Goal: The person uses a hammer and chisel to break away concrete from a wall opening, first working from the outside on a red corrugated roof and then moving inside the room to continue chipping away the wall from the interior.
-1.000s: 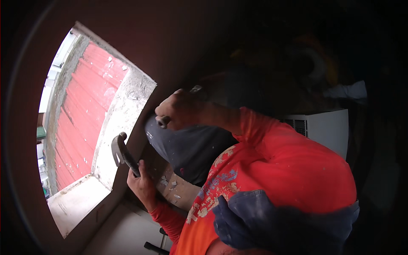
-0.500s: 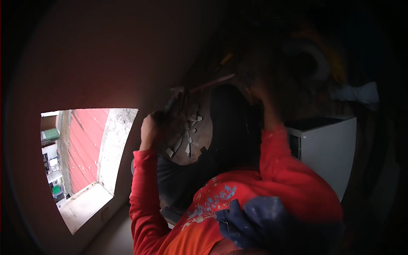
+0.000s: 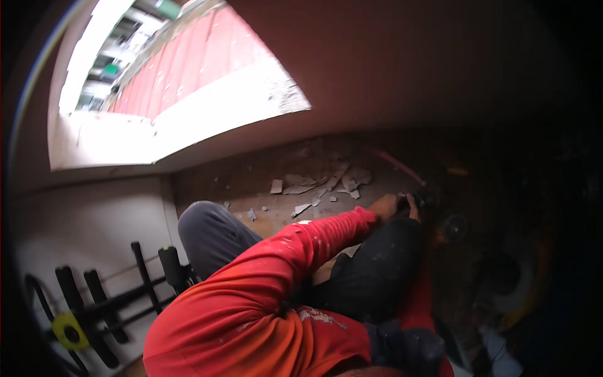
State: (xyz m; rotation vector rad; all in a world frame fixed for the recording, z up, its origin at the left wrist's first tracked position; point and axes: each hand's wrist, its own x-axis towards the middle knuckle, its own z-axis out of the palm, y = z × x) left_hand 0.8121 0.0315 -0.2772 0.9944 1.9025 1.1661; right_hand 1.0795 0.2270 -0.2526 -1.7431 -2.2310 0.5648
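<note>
My left hand (image 3: 384, 206) reaches across in a red sleeve beside my bent right knee, its fingers curled. Right against it is my right hand (image 3: 413, 208), in deep shadow with one finger raised. Both hands close around a small dark thing between them; its kind cannot be made out. A pinkish strip or tube (image 3: 401, 167) slants across the floor just beyond the hands. Broken pale flakes (image 3: 314, 185) lie scattered to their left. A round, glassy-looking disc (image 3: 453, 227) sits in the dark to the right of my knee.
A bright window opening (image 3: 213, 119) is at the upper left. Black padded exercise equipment (image 3: 100, 308) with a yellow hub stands at the lower left. A yellow object (image 3: 457, 171) lies beyond my hands. Pale cloth (image 3: 499, 355) is at the lower right.
My hands were apart, the left near the wall and the right farther ahead; now they are together by my right knee. The view has turned, bringing the exercise equipment in.
</note>
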